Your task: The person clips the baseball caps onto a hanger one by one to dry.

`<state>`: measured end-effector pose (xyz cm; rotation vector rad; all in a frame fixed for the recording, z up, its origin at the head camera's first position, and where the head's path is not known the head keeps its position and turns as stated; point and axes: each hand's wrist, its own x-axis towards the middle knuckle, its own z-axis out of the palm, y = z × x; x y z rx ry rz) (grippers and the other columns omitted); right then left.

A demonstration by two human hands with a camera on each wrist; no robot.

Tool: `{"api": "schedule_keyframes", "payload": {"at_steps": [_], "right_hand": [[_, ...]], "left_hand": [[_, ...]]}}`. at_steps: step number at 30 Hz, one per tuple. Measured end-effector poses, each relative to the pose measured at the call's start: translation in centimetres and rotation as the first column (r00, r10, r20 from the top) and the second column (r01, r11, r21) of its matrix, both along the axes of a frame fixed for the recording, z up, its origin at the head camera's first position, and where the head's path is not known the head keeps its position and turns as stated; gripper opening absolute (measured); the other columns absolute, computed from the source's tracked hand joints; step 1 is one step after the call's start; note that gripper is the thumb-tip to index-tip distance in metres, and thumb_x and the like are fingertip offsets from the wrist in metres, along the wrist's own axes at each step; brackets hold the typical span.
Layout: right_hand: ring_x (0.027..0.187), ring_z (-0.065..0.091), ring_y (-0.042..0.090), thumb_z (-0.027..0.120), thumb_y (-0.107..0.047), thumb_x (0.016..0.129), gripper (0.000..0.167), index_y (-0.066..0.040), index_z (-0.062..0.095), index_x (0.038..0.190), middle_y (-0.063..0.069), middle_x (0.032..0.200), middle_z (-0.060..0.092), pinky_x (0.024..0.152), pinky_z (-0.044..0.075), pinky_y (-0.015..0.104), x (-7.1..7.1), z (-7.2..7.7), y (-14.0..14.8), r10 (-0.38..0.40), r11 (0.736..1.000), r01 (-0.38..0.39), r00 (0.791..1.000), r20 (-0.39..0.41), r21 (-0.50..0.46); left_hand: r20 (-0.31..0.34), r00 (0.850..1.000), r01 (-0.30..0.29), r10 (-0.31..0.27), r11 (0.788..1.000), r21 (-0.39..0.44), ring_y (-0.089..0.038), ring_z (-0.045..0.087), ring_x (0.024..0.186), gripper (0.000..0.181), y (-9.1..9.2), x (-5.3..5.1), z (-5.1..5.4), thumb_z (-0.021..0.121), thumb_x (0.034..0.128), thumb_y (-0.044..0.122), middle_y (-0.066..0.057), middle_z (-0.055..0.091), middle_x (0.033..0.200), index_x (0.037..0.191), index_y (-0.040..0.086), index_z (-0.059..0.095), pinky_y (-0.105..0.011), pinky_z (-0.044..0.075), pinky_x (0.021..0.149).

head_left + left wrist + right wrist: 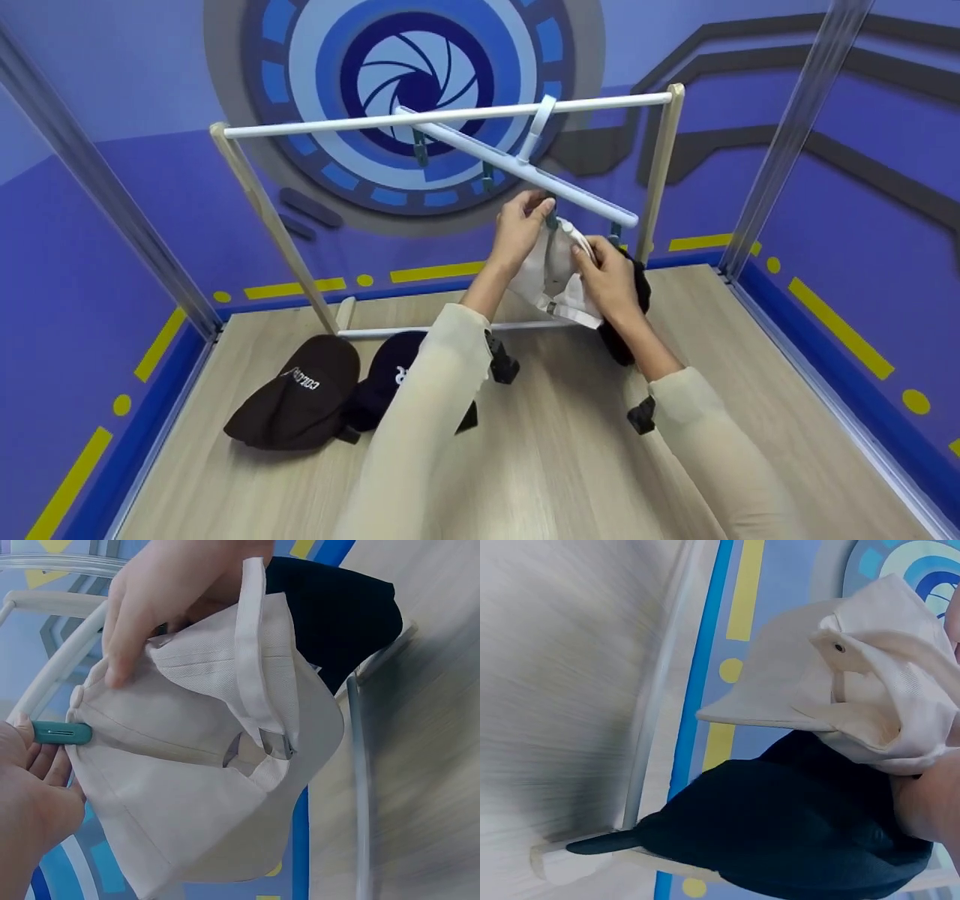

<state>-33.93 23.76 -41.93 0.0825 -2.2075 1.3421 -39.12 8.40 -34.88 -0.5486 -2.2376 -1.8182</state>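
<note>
My left hand [519, 229] pinches a green clip [64, 733] that sits on the edge of an off-white cap [180, 802]. My right hand [609, 277] grips the same cap by its rim, thumb on the near side. The cap's back strap and buckle [276, 744] face me, with its inside partly visible. Above the hands, a white clip hanger [525, 169] hooks over the top rail of a rack and slants down to the right. Close behind the right hand hangs a black cap [802, 817], partly covered by that hand in the head view.
Two more green clips [420, 148] hang along the hanger's left half. The rack's wooden side posts [262, 202] stand on a wood-grain tabletop [540, 450]. A dark brown cap [315, 397] and a navy cap [382, 375] lie at left, the navy one partly behind my sleeve.
</note>
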Motion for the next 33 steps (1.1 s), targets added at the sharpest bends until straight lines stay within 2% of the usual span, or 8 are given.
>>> {"api": "schedule_keyframes", "payload": {"at_steps": [4, 8, 14, 18, 21, 24, 28, 33], "right_hand": [[0.084, 0.069, 0.012, 0.067, -0.020, 0.100, 0.027, -0.004, 0.069, 0.121, 0.010, 0.104, 0.076, 0.070, 0.050, 0.014, 0.7, -0.3, -0.1, 0.019, 1.000, -0.019, 1.000, 0.001, -0.003], [0.105, 0.070, 0.022, 0.067, -0.019, 0.100, 0.035, -0.002, 0.064, 0.130, 0.014, 0.123, 0.071, 0.081, 0.051, 0.015, 1.3, -0.4, -0.2, 0.067, 0.998, -0.067, 0.998, -0.002, -0.023], [0.113, 0.065, 0.028, 0.066, -0.017, 0.100, 0.041, -0.001, 0.058, 0.137, 0.017, 0.129, 0.067, 0.090, 0.052, 0.024, 2.2, -0.7, 0.1, 0.141, 0.986, -0.141, 0.990, -0.011, -0.088], [0.114, 0.065, 0.030, 0.068, -0.014, 0.099, 0.041, 0.000, 0.058, 0.136, 0.019, 0.130, 0.066, 0.095, 0.054, 0.036, 2.6, -0.9, 0.1, 0.138, 0.987, -0.140, 0.990, -0.021, -0.084], [0.116, 0.065, 0.031, 0.069, -0.012, 0.098, 0.042, 0.001, 0.058, 0.136, 0.019, 0.131, 0.065, 0.097, 0.053, 0.043, 2.9, -0.9, -0.2, 0.132, 0.988, -0.135, 0.990, -0.047, -0.071], [0.119, 0.064, 0.031, 0.068, -0.008, 0.098, 0.042, 0.001, 0.058, 0.138, 0.019, 0.133, 0.064, 0.099, 0.053, 0.044, 3.2, -0.8, -0.6, 0.121, 0.992, -0.124, 0.989, -0.081, -0.037], [0.121, 0.062, 0.030, 0.064, 0.000, 0.097, 0.041, 0.001, 0.058, 0.138, 0.018, 0.132, 0.064, 0.100, 0.052, 0.043, 3.8, -0.9, -0.7, 0.086, 0.996, -0.083, 0.986, -0.141, 0.024], [0.125, 0.058, 0.030, 0.060, 0.012, 0.090, 0.048, 0.002, 0.059, 0.137, 0.018, 0.135, 0.061, 0.103, 0.049, 0.043, 4.6, -1.3, -0.7, 0.044, 0.993, -0.017, 0.970, -0.239, 0.116]], "left_hand": [[-0.005, 1.000, -0.011, 0.011, 1.000, -0.019, -0.020, 0.065, 0.116, 0.030, -0.3, -0.1, 0.1, 0.063, 0.1026, 0.020, -0.010, 0.071, 0.123, 0.126, 0.002, 0.067, -0.025, 0.051, 0.096], [-0.024, 0.999, -0.024, 0.023, 0.999, -0.045, -0.020, 0.066, 0.115, 0.029, -0.6, 0.0, 0.2, 0.062, 0.1029, 0.019, -0.011, 0.071, 0.122, 0.125, 0.002, 0.068, -0.024, 0.051, 0.095], [-0.048, 0.998, -0.042, 0.040, 0.998, -0.055, -0.022, 0.066, 0.116, 0.029, -0.7, 0.0, 0.3, 0.063, 0.1025, 0.020, -0.011, 0.071, 0.122, 0.125, 0.002, 0.068, -0.025, 0.051, 0.096], [-0.037, 0.999, 0.000, -0.001, 0.999, -0.037, -0.022, 0.065, 0.118, 0.034, -1.2, 0.0, -0.1, 0.063, 0.1024, 0.022, -0.011, 0.070, 0.126, 0.130, 0.002, 0.066, -0.025, 0.051, 0.098], [-0.044, 0.997, 0.069, -0.070, 0.997, -0.027, -0.023, 0.064, 0.121, 0.036, -2.3, 0.1, -0.8, 0.062, 0.1035, 0.021, -0.013, 0.067, 0.130, 0.133, 0.001, 0.063, -0.025, 0.050, 0.100], [-0.063, 0.990, 0.126, -0.129, 0.991, -0.050, -0.022, 0.063, 0.121, 0.034, -3.8, 0.6, -1.8, 0.059, 0.1043, 0.017, -0.014, 0.066, 0.131, 0.133, 0.000, 0.062, -0.027, 0.050, 0.101], [-0.073, 0.984, 0.153, -0.162, 0.982, -0.110, -0.019, 0.063, 0.120, 0.032, -5.6, 1.5, -3.3, 0.057, 0.1043, 0.011, -0.012, 0.066, 0.132, 0.134, 0.003, 0.062, -0.029, 0.050, 0.101], [-0.069, 0.980, 0.177, -0.189, 0.973, -0.148, -0.017, 0.060, 0.121, 0.035, -7.2, 2.5, -4.9, 0.056, 0.1019, 0.006, -0.009, 0.064, 0.135, 0.137, 0.006, 0.062, -0.031, 0.049, 0.103]]}}
